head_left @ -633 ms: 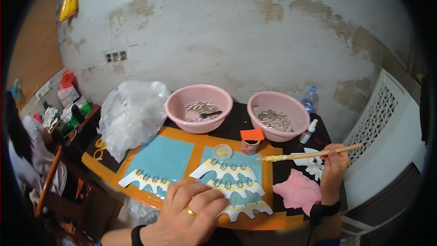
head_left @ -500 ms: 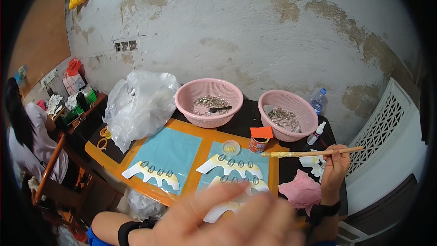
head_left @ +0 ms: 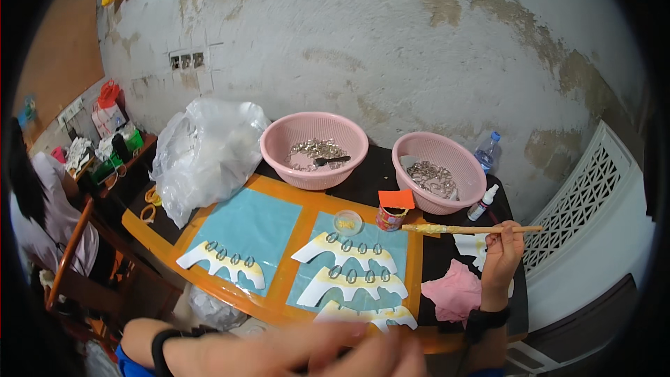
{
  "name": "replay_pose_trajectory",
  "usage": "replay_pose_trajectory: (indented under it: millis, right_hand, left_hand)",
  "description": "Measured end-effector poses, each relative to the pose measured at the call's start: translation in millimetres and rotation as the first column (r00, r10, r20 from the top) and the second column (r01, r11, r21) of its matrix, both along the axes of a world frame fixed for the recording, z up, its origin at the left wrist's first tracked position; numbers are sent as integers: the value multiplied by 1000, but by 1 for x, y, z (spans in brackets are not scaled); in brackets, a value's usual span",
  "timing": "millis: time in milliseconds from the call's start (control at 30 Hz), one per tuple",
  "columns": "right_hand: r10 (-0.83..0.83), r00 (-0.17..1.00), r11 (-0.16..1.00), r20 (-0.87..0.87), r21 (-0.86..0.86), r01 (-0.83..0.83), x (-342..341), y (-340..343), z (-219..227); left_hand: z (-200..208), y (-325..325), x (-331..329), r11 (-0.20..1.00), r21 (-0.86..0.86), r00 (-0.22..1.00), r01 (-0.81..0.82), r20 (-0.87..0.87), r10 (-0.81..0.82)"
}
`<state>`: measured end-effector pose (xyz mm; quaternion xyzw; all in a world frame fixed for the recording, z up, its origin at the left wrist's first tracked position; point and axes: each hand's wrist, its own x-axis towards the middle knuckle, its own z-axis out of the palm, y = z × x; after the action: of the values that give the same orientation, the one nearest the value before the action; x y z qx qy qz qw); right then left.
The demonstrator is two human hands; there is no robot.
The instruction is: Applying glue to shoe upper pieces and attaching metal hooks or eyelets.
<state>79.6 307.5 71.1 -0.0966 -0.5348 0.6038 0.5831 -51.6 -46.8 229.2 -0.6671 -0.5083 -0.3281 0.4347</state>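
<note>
My right hand [head_left: 502,258] is closed around a thin wooden stick [head_left: 467,229], held level, its left part coated with pale yellow paste. My left hand [head_left: 314,350] is low in front, over the table's near edge, smeared by motion; its fingers and anything in them cannot be made out. Just beyond it lies a white scalloped strip [head_left: 366,314] with a yellowish upper edge, partly covered by the hand. Farther off are a second strip [head_left: 352,287] and a third strip [head_left: 343,253], both bearing oval metal rings. Another ringed strip [head_left: 222,265] lies to the left.
Behind the strips stand a small round dish [head_left: 347,223] and a tin with an orange flap [head_left: 392,218]. Two pink baskets [head_left: 314,178] hold metal rings. A plastic bag [head_left: 206,153], pink cloth [head_left: 453,292], white bottle [head_left: 483,204] and water bottle [head_left: 488,152] surround them. Someone sits left [head_left: 56,209].
My left hand has dropped toward the lower edge, uncovering more of the nearer strips. My right hand still holds the stick near the tin. The whole view has shifted slightly.
</note>
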Motion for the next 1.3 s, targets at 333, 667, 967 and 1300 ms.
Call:
replay_pose_trajectory:
  millis: [333, 667, 967, 1300]
  right_hand:
    - [24, 998, 994, -61, -107, -30, 21, 41, -35]
    - [-89, 995, 989, -38, -124, 84, 22, 31, -19]
    - [-232, 962, 955, 147, 221, 196, -24, 7, 44]
    - [-262, 939, 895, 224, 421, 149, -70, 8, 55]
  left_hand:
    - [8, 27, -36, 839, -382, 918, 386, 247, -310]
    - [12, 55, -80, 732, -661, 984, 163, 160, -75]
    - [-100, 172, -171, 591, -779, 932, 209, 343, 122]
    - [-137, 222, -184, 567, -794, 903, 220, 385, 188]
